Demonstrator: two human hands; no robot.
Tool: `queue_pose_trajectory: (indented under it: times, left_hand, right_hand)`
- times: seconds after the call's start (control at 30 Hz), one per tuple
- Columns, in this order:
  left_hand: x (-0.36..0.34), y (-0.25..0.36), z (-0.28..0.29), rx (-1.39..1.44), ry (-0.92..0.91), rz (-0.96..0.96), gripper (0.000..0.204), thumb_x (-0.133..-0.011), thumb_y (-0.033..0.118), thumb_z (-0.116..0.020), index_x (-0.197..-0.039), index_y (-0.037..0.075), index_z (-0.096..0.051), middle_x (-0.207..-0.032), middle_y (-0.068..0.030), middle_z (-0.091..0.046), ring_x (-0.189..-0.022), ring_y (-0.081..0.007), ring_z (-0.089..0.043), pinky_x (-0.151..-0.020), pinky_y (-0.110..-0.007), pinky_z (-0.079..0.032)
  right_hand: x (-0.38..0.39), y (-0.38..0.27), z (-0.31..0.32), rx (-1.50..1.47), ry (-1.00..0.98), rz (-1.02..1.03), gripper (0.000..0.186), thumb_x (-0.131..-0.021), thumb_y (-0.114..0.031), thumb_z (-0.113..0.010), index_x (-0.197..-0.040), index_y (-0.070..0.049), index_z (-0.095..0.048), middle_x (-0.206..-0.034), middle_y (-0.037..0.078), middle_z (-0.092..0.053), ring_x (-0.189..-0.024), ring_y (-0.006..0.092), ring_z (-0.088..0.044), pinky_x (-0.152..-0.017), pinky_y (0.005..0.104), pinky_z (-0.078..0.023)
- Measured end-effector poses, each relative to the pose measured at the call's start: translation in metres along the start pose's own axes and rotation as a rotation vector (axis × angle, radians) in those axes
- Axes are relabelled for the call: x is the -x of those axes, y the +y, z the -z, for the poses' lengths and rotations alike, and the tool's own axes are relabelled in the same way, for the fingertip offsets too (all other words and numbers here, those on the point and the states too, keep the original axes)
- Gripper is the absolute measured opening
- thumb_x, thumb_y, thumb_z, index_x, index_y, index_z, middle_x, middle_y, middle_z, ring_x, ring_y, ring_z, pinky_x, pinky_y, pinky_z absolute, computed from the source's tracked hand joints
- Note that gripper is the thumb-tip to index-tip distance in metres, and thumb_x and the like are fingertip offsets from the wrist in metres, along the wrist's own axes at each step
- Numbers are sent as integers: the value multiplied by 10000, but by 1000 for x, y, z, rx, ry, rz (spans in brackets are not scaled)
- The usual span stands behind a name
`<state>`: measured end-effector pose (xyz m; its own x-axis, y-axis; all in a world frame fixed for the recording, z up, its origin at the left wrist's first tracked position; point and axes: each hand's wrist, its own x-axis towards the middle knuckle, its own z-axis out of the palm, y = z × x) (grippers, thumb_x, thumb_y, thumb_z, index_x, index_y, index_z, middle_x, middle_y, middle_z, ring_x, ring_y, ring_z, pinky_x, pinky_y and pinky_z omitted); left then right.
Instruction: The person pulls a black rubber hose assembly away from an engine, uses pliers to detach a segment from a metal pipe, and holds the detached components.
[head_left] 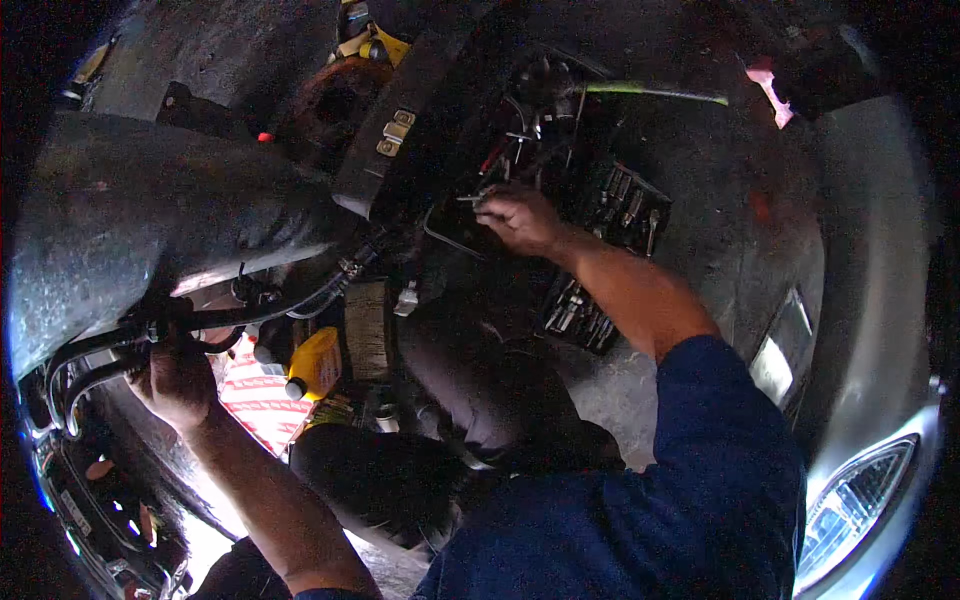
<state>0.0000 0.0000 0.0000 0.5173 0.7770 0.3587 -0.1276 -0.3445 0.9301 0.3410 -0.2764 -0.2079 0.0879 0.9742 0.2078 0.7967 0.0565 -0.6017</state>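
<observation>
At the left, my left hand (178,378) is closed around a black hose (235,317) under a large dark, rounded part (180,195); its fingertips are partly hidden in shadow. My right arm reaches forward, and my right hand (522,217) pinches a small thin metal piece (470,198) whose kind I cannot make out. It hovers near the edge of a dark tray (450,238). Just beyond it lie loose hand tools (520,137). To its right sits an open socket set (625,205), and another section of sockets (580,315) is partly behind my forearm.
A yellow bottle (316,364) and a red-and-white printed box (262,395) stand near my left forearm. A tool with a green handle (655,92) lies at the back. A dark beam (385,130) slants above the hose. At the right is a car headlight (858,508).
</observation>
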Motion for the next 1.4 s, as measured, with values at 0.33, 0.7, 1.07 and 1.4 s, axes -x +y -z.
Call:
queue_pose_trajectory:
  times: [0.33,0.7,1.07,1.4]
  left_hand:
    - [-1,3,-6,-72,64,5,237,-836,66,-599,-1062,15,-544,-992,-96,-604,-921,-223,-585,-858,-377,-477]
    - [-3,-8,30,-128,103,-3,379,-832,154,-606,-1159,-28,-546,-1148,-152,-601,-1058,-296,-569,-971,-446,-440]
    - [-5,-11,58,-334,6,58,389,-948,289,-491,-1195,-5,-550,-1228,-91,-575,-1114,-229,-558,-1020,-388,-410]
    - [-6,-17,71,-256,-137,30,387,-978,187,-357,-1280,-18,-486,-1291,-120,-542,-1174,-255,-515,-1075,-341,-335]
  right_hand:
    - [5,-12,30,-312,314,-592,189,-880,-197,-673,-984,-40,-684,-824,80,-671,-756,175,-649,-689,328,-507]
    - [-21,82,70,-394,504,-761,304,-902,-215,-625,-1087,17,-563,-951,125,-659,-878,223,-660,-738,328,-561]
    - [9,77,40,422,-364,-850,482,-898,-179,-567,-1356,-95,-443,-1211,176,-584,-1102,350,-578,-905,472,-497]
    - [-8,115,46,404,-111,-506,295,-892,-128,-577,-1182,-72,-590,-1030,182,-631,-996,306,-629,-852,445,-513]
